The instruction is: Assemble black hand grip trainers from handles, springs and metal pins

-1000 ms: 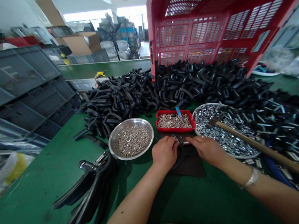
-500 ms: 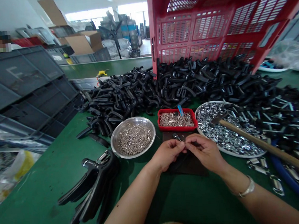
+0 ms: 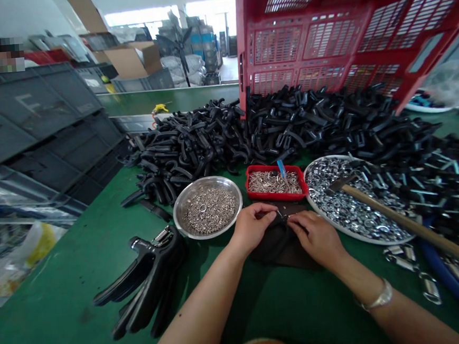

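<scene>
Near the green table's (image 3: 82, 268) front edge, the left hand (image 3: 253, 227) and right hand (image 3: 317, 235) pinched a small metal spring part (image 3: 284, 217) over a dark mat (image 3: 280, 246).

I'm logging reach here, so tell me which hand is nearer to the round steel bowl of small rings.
Left. The left hand lies just right of the steel bowl, close to its rim. The right hand sits farther right, beyond the left hand.
</scene>
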